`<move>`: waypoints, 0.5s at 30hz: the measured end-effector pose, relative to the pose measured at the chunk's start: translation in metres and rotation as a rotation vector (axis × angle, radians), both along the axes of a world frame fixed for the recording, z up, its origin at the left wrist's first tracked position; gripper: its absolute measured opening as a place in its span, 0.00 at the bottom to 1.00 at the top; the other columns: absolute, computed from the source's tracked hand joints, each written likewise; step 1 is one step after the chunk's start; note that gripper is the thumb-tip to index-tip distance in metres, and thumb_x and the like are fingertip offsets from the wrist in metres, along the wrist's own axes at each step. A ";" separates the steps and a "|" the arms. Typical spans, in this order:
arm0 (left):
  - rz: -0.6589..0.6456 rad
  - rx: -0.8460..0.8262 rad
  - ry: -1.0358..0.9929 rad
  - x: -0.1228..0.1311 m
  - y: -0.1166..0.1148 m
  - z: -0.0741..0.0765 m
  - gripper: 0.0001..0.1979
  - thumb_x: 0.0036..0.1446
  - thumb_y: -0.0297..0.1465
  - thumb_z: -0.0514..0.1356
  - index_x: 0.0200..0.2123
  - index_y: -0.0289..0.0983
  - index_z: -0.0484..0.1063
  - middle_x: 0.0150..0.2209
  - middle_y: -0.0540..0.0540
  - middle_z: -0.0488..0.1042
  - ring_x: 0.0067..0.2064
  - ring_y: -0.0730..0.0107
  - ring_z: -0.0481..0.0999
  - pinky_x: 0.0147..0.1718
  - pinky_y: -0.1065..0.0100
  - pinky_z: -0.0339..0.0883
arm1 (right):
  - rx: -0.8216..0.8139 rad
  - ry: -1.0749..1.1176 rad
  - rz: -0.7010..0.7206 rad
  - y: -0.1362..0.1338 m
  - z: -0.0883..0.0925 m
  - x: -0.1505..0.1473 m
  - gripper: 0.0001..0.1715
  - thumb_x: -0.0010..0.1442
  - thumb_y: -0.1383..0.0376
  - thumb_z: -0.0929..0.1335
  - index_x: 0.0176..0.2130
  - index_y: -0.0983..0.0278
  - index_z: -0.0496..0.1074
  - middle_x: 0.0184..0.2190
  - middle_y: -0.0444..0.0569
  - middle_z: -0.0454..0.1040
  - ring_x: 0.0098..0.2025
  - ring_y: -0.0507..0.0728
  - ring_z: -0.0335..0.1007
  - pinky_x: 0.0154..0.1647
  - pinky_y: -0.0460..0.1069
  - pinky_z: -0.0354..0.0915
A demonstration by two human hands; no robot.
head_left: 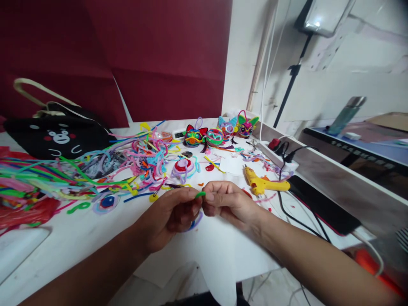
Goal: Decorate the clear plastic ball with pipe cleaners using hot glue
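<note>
A short piece of green pipe cleaner point(200, 194) is pinched between the fingertips of both hands, above the white paper near the table's front. My left hand point(180, 210) grips its left end with thumb and forefinger, the other fingers curled. My right hand point(223, 202) closes on the other end, thumb on top. Most of the piece is hidden by the fingers. Below and partly behind my left hand, a blue and purple round piece point(195, 222) shows on the paper. Just beyond the hands lies a red and lilac round piece point(184, 165).
Many coloured pipe cleaners point(143, 157) are heaped at the left, before a black bag point(60, 136). Decorated balls point(215, 137) stand at the back. To the right are a yellow glue gun point(263, 182), a black phone point(321, 204), a power strip point(277, 153) and cables.
</note>
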State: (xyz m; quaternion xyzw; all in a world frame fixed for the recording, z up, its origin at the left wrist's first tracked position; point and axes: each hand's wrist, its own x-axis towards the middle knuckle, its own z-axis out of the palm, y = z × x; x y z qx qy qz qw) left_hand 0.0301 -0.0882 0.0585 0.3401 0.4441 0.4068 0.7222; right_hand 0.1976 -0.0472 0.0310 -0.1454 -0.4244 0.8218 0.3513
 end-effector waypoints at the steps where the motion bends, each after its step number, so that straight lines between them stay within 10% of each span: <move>1: -0.008 -0.004 -0.001 -0.001 0.000 0.000 0.12 0.46 0.35 0.66 0.21 0.33 0.70 0.19 0.52 0.64 0.18 0.83 0.56 0.14 0.80 0.40 | -0.004 -0.013 0.005 0.001 0.000 0.000 0.14 0.46 0.62 0.78 0.25 0.69 0.73 0.16 0.42 0.69 0.21 0.48 0.61 0.27 0.45 0.52; 15: -0.004 0.118 0.031 -0.004 0.002 -0.011 0.15 0.50 0.35 0.66 0.20 0.34 0.67 0.19 0.54 0.60 0.18 0.84 0.53 0.16 0.77 0.41 | 0.032 -0.106 -0.039 0.006 -0.002 0.002 0.15 0.45 0.60 0.78 0.28 0.66 0.74 0.19 0.42 0.71 0.22 0.49 0.62 0.27 0.46 0.55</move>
